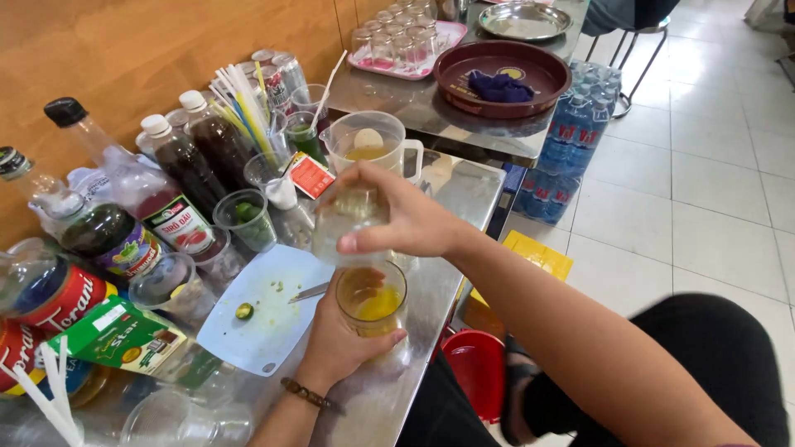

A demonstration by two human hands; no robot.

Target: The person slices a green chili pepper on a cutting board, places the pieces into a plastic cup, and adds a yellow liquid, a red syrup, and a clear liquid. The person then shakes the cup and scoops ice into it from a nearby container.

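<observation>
Cluttered steel counter point(464, 194), cutting board point(269, 310)

Clear cup point(354, 223) tipped over yellow-filled glass point(373, 302) (upright).

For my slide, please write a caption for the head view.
Left hand holds a cup of yellow liquid; right hand tilts a clear cup above it.

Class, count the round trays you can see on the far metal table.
2. A brown tray holding a blue cloth sits near the table's front edge; a silver tray lies behind it. Others may be out of frame.
</observation>
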